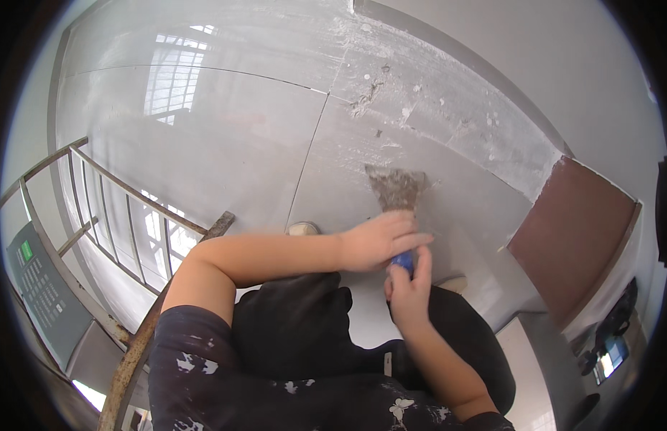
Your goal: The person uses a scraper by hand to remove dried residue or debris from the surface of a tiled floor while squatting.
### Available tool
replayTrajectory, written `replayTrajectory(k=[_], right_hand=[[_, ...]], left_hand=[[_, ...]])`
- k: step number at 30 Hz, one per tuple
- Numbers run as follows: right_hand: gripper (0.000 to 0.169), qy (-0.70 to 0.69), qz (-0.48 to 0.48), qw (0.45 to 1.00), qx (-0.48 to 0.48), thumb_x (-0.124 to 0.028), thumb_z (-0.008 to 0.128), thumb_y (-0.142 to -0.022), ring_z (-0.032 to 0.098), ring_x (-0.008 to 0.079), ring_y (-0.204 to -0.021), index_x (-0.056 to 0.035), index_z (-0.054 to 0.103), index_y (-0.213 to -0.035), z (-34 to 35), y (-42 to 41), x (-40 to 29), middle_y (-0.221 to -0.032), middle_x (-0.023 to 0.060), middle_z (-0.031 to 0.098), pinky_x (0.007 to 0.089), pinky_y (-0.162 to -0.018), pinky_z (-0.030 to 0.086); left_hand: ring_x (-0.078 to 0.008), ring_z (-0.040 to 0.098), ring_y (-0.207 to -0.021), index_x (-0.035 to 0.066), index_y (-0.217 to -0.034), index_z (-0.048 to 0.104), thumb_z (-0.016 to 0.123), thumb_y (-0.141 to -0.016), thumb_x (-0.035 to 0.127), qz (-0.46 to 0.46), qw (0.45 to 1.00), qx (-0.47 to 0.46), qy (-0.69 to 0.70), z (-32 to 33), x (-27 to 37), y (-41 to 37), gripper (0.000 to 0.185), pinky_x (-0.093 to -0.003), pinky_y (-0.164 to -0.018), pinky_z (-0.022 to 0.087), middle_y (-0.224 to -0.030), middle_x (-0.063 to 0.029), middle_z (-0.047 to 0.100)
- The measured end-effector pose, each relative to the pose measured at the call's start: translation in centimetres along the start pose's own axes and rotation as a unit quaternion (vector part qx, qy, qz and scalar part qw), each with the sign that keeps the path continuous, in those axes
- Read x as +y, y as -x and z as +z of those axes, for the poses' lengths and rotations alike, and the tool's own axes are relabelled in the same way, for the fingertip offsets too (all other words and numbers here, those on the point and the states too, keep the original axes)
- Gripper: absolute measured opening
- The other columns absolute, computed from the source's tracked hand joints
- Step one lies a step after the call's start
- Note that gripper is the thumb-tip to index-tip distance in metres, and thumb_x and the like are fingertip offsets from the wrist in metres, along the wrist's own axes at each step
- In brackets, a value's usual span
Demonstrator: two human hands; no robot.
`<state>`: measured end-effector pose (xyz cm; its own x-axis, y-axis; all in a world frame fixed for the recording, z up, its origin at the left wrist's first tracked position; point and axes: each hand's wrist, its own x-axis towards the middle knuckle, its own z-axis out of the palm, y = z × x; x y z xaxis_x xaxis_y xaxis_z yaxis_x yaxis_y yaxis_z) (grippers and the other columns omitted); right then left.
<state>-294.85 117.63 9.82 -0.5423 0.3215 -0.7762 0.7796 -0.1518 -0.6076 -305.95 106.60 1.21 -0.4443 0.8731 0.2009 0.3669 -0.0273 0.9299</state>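
Observation:
A wide-bladed scraper (397, 186) with a blue handle lies low over the grey floor tiles, its blade pointing away from me and smeared with residue. My left hand (375, 241) wraps the scraper near the base of the blade. Farther back, my right hand (411, 293) grips the end of the blue handle, its fingers close to the left hand. White dried residue (390, 145) streaks the floor just beyond the blade. A heap of crumbly scrapings (367, 99) sits farther off near a tile joint.
A rusty metal frame with bars (142, 196) stands close on my left, beside a grey-green panel bearing writing (48, 293). To the right is a reddish-brown floor section (573, 237). A whitish residue-covered strip (468, 113) runs along the far wall. My shoes (303, 228) flank the work area.

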Motion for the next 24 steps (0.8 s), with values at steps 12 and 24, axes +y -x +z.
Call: replayTrajectory(k=[12,24], right_hand=[[0.045,0.196,-0.169,0.966,0.023,-0.018,0.055,-0.097,0.065,0.0449,-0.084,0.0031,0.049,-0.136,4.6,-3.4,-0.8,-0.093,0.0284,0.066,0.0454,-0.075,0.052],[0.042,0.162,-0.084,0.983,0.03,-0.018,0.053,-0.098,0.064,0.0385,-0.098,0.003,0.05,-0.134,5.0,-3.6,-2.6,-0.112,0.0251,0.064,0.0411,-0.085,0.049]], left_hand=[[-0.0322,0.058,-0.103,0.006,-0.108,0.06,0.065,-0.076,0.015,0.065,0.995,0.044,-0.06,-1.2,-5.9,0.6,0.033,-0.0515,-0.111,0.036,-0.099,-0.0114,0.06],[-0.0369,0.058,-0.089,0.008,-0.083,0.057,0.066,-0.071,0.024,0.098,0.99,0.096,-0.025,-0.9,-6.2,-0.9,0.022,-0.0493,-0.096,0.047,-0.082,-0.0111,0.057]])
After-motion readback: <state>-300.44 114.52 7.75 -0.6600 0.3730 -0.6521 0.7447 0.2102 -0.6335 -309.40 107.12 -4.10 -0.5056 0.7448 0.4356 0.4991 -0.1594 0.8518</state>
